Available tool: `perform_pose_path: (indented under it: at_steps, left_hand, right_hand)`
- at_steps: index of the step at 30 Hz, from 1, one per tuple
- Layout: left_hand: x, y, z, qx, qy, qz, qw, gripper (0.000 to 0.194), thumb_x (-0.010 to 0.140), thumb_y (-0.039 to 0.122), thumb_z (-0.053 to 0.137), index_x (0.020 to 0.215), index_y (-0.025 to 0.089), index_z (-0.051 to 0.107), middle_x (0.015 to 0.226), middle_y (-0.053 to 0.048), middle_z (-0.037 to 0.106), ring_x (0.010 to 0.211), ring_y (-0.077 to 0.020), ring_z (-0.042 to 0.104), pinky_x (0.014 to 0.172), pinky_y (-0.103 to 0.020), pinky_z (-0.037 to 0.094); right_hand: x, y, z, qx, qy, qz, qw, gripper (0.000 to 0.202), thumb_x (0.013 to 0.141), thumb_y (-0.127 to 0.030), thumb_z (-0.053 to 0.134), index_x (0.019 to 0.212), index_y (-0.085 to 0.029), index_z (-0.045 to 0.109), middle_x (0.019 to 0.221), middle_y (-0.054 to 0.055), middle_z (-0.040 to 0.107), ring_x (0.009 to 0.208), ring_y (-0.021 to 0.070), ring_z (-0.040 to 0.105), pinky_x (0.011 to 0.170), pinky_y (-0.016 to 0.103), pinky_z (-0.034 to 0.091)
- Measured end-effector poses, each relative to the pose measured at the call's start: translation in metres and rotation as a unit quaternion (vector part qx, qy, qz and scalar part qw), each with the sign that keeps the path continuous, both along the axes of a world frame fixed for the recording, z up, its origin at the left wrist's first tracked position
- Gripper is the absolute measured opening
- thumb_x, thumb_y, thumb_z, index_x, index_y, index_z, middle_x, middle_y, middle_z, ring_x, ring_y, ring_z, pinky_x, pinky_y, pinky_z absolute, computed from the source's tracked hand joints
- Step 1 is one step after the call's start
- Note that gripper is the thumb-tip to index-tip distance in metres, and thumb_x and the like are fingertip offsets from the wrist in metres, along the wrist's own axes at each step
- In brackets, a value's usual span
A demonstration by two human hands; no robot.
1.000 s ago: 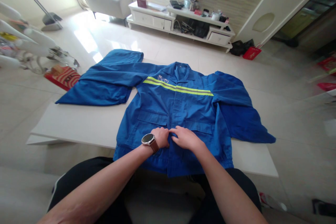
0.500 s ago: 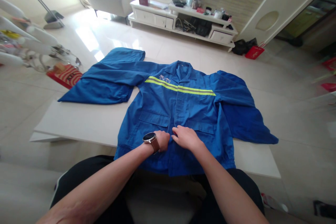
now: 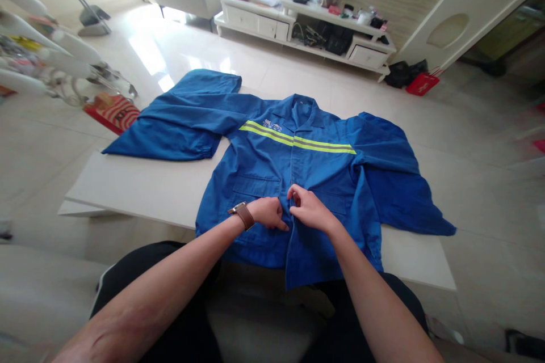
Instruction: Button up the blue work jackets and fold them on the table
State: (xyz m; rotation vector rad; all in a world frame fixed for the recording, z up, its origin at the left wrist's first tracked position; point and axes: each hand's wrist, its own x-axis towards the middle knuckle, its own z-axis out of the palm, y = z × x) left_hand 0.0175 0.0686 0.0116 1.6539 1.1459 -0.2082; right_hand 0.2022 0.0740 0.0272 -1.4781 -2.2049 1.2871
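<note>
A blue work jacket (image 3: 255, 181) lies front up on a white table, with a yellow-green reflective stripe (image 3: 315, 146) across its chest and both sleeves spread out. My right hand (image 3: 313, 210) pinches the edge of the front flap at the jacket's middle, and the flap's lower part is lifted a little. Close beside it, my left hand (image 3: 268, 212), with a brown-strapped watch at the wrist, is closed on the cloth of the opposite front edge. Its fingertips are partly hidden, and I cannot make out a button or snap between the hands.
The white table (image 3: 140, 184) shows at the left and right of the jacket. Past its left end are a red striped bag (image 3: 114, 113) and a rack with white bars. A low white TV cabinet (image 3: 251, 21) stands along the far wall, near a red bag (image 3: 422, 84).
Both hands have shifted slightly up the jacket front. The right hand has raised the flap edge, and the lower front edges have parted. The left hand has turned, its thumb now pointing right.
</note>
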Motion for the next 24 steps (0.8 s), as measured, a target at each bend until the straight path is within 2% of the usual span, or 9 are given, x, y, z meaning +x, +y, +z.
perform_pose_path:
  at_steps: [3, 6, 10, 13, 15, 18, 21, 24]
  left_hand:
    - [-0.003, 0.005, 0.004, 0.029, -0.052, 0.015, 0.998, 0.031, 0.069, 0.048, 0.077, 0.070, 0.017, 0.074, 0.061, 0.000, 0.069, 0.059, -0.0142, 0.062, 0.057, -0.023, 0.044]
    - [-0.003, 0.004, 0.009, 0.034, -0.090, 0.013, 0.995, 0.031, 0.072, 0.047, 0.075, 0.074, 0.016, 0.076, 0.064, -0.001, 0.070, 0.060, -0.0141, 0.061, 0.055, -0.023, 0.041]
    - [-0.001, 0.002, 0.012, 0.031, -0.096, 0.015, 0.995, 0.038, 0.073, 0.053, 0.075, 0.071, 0.016, 0.073, 0.062, 0.000, 0.067, 0.058, -0.0133, 0.058, 0.054, -0.024, 0.040]
    - [0.001, 0.001, 0.007, 0.058, -0.104, 0.026, 0.993, 0.032, 0.070, 0.046, 0.077, 0.067, 0.016, 0.069, 0.062, 0.000, 0.066, 0.058, -0.0135, 0.058, 0.054, -0.025, 0.039]
    - [0.002, 0.001, 0.001, 0.042, -0.124, 0.039, 0.991, 0.023, 0.071, 0.038, 0.074, 0.067, 0.016, 0.068, 0.062, 0.000, 0.067, 0.060, -0.0143, 0.060, 0.054, -0.024, 0.040]
    - [0.003, 0.001, -0.006, 0.016, -0.144, 0.071, 0.987, 0.012, 0.070, 0.027, 0.066, 0.069, 0.015, 0.069, 0.065, -0.001, 0.070, 0.064, -0.0159, 0.065, 0.058, -0.024, 0.044]
    - [0.003, 0.000, -0.010, 0.026, -0.143, 0.090, 0.985, 0.012, 0.070, 0.026, 0.064, 0.070, 0.016, 0.071, 0.066, -0.002, 0.070, 0.066, -0.0166, 0.066, 0.060, -0.024, 0.046]
    - [0.003, 0.000, -0.011, 0.030, -0.143, 0.091, 0.985, 0.013, 0.070, 0.027, 0.065, 0.071, 0.016, 0.072, 0.065, -0.002, 0.070, 0.066, -0.0169, 0.066, 0.060, -0.024, 0.046]
  right_hand:
    - [0.006, 0.003, -0.001, -0.047, 0.107, -0.027, 0.993, 0.023, 0.074, -0.018, 0.058, 0.096, -0.022, 0.055, 0.067, -0.008, 0.047, 0.064, 0.0123, 0.047, 0.059, 0.024, 0.034]
    - [0.011, 0.005, 0.000, -0.104, 0.169, -0.028, 0.980, 0.030, 0.075, -0.025, 0.067, 0.103, -0.021, 0.057, 0.069, -0.008, 0.048, 0.065, 0.0119, 0.047, 0.060, 0.024, 0.036]
    - [0.014, 0.006, 0.001, -0.152, 0.190, -0.026, 0.970, 0.042, 0.070, -0.027, 0.075, 0.108, -0.020, 0.059, 0.069, -0.008, 0.049, 0.066, 0.0120, 0.049, 0.060, 0.024, 0.037]
    - [0.015, 0.007, 0.001, -0.160, 0.184, -0.017, 0.970, 0.044, 0.068, -0.027, 0.078, 0.107, -0.019, 0.061, 0.068, -0.008, 0.050, 0.066, 0.0124, 0.049, 0.059, 0.024, 0.037]
    - [0.015, 0.007, 0.001, -0.149, 0.167, -0.016, 0.974, 0.036, 0.069, -0.028, 0.077, 0.100, -0.019, 0.062, 0.068, -0.007, 0.051, 0.066, 0.0123, 0.049, 0.059, 0.024, 0.037]
    - [0.013, 0.005, 0.005, -0.095, 0.105, -0.029, 0.990, 0.020, 0.073, -0.031, 0.073, 0.082, -0.019, 0.060, 0.070, -0.005, 0.055, 0.067, 0.0129, 0.051, 0.061, 0.025, 0.037]
    - [0.012, 0.000, 0.011, -0.025, 0.026, -0.017, 0.999, 0.016, 0.076, -0.029, 0.069, 0.069, -0.019, 0.059, 0.073, -0.002, 0.059, 0.071, 0.0141, 0.054, 0.064, 0.026, 0.038]
    - [0.014, -0.005, 0.013, 0.006, 0.001, 0.013, 1.000, 0.006, 0.074, -0.022, 0.069, 0.071, -0.019, 0.064, 0.081, 0.000, 0.062, 0.075, 0.0140, 0.056, 0.067, 0.026, 0.040]
